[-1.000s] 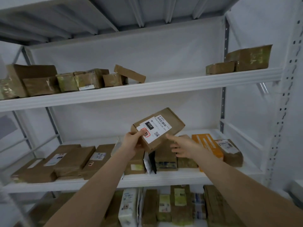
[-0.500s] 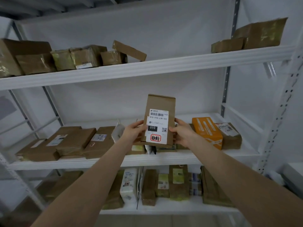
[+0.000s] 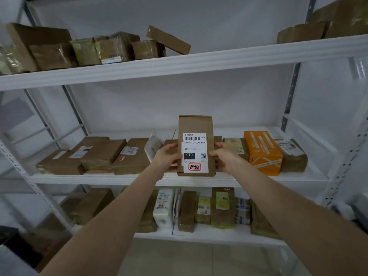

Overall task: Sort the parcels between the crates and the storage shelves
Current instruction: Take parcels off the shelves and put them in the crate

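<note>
A flat brown cardboard parcel (image 3: 196, 126) with a white shipping label stands upright at the front edge of the middle shelf (image 3: 99, 179), label facing me. My left hand (image 3: 166, 156) grips its left side and my right hand (image 3: 225, 156) grips its right side. Its bottom edge sits at the shelf lip, in front of other brown parcels partly hidden behind it.
An orange box (image 3: 262, 152) and a brown taped parcel (image 3: 291, 154) lie to the right on the same shelf. Flat brown parcels (image 3: 103, 154) fill its left. The top shelf (image 3: 179, 64) holds taped boxes. The lower shelf (image 3: 209, 235) holds upright parcels and a white packet (image 3: 163, 206).
The parcel went from tilted in my left hand alone to upright between both hands, then came down to the middle shelf's front edge. The view has tilted down.
</note>
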The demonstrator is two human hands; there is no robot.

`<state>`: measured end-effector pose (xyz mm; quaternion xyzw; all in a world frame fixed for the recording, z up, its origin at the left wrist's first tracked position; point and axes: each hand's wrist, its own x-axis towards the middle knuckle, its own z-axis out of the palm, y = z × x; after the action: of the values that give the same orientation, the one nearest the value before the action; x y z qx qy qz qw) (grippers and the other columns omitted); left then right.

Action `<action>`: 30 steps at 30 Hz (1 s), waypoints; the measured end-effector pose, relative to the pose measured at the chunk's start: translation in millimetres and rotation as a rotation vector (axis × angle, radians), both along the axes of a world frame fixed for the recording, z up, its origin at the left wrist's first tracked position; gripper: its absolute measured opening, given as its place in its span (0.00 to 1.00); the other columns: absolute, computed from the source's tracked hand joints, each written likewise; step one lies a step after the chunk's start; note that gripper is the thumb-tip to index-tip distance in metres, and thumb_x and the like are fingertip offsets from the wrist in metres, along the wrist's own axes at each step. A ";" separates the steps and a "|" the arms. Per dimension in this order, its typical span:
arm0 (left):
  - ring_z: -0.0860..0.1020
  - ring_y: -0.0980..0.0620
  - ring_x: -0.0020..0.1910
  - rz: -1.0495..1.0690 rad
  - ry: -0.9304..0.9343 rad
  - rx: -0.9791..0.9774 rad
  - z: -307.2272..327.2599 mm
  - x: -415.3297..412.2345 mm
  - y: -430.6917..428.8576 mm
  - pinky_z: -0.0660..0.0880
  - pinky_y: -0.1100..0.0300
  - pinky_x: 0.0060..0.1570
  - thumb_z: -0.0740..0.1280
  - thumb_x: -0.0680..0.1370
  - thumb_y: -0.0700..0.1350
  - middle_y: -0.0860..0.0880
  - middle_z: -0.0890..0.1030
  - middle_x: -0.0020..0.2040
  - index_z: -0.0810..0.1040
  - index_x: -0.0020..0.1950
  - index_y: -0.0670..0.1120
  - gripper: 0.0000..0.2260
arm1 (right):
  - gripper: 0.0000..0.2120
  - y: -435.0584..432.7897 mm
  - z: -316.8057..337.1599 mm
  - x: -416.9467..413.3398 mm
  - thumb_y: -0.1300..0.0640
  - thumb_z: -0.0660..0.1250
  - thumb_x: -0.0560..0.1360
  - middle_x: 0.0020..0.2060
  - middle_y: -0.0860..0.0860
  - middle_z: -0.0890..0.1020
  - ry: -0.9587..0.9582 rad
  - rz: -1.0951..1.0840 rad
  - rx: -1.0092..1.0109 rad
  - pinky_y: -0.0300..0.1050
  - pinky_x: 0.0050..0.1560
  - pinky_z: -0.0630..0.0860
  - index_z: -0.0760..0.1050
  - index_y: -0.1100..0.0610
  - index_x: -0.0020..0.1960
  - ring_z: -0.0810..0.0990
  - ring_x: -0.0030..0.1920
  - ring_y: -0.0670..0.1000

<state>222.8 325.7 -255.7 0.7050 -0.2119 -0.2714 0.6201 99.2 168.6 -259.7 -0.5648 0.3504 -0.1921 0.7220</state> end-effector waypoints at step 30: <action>0.81 0.51 0.39 0.608 0.244 0.274 -133.8 210.3 411.4 0.80 0.56 0.34 0.68 0.76 0.37 0.48 0.80 0.49 0.67 0.70 0.45 0.23 | 0.29 376.0 -137.5 349.2 0.72 0.63 0.72 0.47 0.55 0.82 0.308 0.728 -0.058 0.46 0.38 0.76 0.71 0.49 0.67 0.80 0.44 0.54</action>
<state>433.1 737.1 -389.6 0.7748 0.1217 -0.1824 0.5930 448.5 544.6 -397.2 -0.6944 0.2256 0.1537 0.6658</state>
